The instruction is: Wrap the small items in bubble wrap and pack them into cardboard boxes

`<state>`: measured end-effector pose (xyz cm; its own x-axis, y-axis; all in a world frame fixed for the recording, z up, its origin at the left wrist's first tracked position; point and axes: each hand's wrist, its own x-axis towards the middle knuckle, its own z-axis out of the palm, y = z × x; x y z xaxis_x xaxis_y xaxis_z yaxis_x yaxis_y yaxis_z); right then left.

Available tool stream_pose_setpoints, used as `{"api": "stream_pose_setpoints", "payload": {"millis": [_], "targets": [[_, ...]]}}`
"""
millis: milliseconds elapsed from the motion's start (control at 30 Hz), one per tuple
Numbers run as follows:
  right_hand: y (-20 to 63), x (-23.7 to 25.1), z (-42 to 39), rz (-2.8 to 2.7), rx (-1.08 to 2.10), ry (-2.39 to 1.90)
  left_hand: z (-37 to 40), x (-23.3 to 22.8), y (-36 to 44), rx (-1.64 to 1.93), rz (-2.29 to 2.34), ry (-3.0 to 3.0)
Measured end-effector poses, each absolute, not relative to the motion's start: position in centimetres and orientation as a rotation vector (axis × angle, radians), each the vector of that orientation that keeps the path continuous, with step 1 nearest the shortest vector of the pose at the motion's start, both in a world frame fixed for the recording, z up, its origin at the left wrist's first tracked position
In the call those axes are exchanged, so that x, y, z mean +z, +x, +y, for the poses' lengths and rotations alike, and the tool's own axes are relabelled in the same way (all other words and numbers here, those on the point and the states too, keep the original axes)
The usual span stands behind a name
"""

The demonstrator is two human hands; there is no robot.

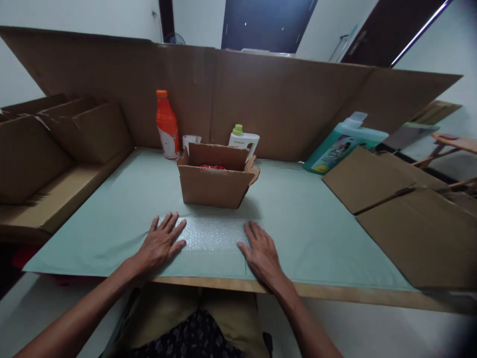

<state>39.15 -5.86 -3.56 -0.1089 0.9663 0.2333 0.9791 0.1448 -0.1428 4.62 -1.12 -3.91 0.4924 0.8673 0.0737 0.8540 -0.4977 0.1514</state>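
Observation:
A clear strip of bubble wrap (213, 234) lies flat on the pale green cloth (298, 214). Its left end is under the fingers of my left hand (161, 243), which rests palm down with fingers spread. At the right end lies my right hand (261, 252), also palm down, its fingers stretched out and the thumb apart. Just beyond the wrap stands a small open cardboard box (214, 187), flaps raised. Something red (213, 167) shows inside it; its kind is mostly hidden by the box wall.
Behind the box stand an orange bottle (167, 124), a white cup (192, 139) and a white bottle with a green cap (244, 139). A teal bottle (341, 146) leans at the right, near folded cardboard (421, 228). Large cardboard boxes (61, 164) line the left; a cardboard wall (283, 104) closes the back.

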Motion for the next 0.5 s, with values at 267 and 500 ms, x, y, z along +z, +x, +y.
{"api": "stream_pose_setpoints", "payload": {"millis": [267, 500], "targets": [[42.9, -0.1, -1.2, -1.886, 0.084, -1.78, 5.1, -1.3, 7.0, 0.918, 1.581, 2.148], [39.2, 0.7, 9.1, -1.736, 0.538, -1.631, 10.8, 0.8, 12.2, 1.085, 1.497, 1.795]]}}
